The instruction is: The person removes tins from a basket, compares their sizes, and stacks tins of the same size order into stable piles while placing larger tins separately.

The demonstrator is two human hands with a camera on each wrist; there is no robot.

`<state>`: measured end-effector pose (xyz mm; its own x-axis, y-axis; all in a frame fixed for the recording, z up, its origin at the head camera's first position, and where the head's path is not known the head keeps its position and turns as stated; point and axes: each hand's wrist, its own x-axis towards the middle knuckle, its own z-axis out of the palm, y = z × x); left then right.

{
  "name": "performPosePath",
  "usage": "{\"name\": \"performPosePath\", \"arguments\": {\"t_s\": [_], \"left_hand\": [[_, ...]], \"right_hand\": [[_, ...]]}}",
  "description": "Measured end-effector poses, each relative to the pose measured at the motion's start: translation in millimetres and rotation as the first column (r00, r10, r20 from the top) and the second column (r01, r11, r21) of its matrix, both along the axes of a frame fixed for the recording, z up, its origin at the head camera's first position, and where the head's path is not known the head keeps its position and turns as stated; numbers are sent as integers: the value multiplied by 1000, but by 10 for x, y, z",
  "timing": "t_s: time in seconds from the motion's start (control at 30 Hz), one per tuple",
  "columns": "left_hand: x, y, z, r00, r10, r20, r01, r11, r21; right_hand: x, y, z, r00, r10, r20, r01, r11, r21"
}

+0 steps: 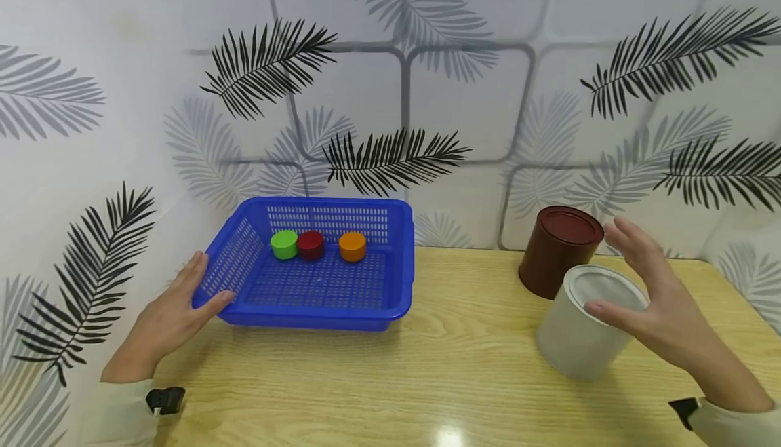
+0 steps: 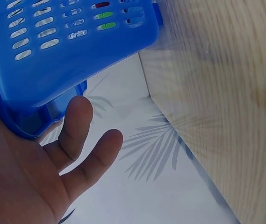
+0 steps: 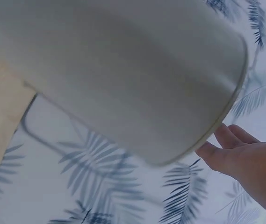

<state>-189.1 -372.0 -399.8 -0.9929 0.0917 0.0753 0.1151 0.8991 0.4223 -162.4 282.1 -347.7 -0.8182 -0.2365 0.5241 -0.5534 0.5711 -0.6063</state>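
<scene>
A blue plastic basket [image 1: 399, 264] with slotted walls sits on the table at centre left. Inside, toward its back wall, are a light green round cap [image 1: 284, 245], a dark red one [image 1: 311, 245] and an orange one [image 1: 352, 247]. My left hand [image 1: 173, 315] rests at the basket's front left corner, thumb at the rim; its fingers [image 2: 97, 156] extend loosely beside the rim in the left wrist view. At the right, my right hand [image 1: 662, 301] spreads thumb and fingers over the top of a white can [image 1: 579, 338]. Nothing is held in it.
A dark brown can [image 1: 552, 257] with a dark red lid stands just behind the white can. The wood-grain table [image 1: 464, 338] meets a leaf-patterned wall covering [image 1: 464, 108] at the back and left.
</scene>
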Motion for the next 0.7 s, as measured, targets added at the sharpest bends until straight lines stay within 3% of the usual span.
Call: {"name": "performPosePath", "arguments": {"t_s": [0.1, 0.33, 0.7], "left_hand": [[1, 9, 8, 1000, 3, 0, -3, 1000, 1], [-4, 17, 11, 1000, 5, -3, -5, 1000, -1], [10, 5, -5, 1000, 4, -2, -4, 1000, 17]], "right_hand": [[-23, -175, 80, 999, 34, 8, -34, 999, -2], [-161, -576, 128, 990, 129, -63, -129, 992, -2], [-405, -1172, 232, 987, 158, 9, -157, 987, -29]]}}
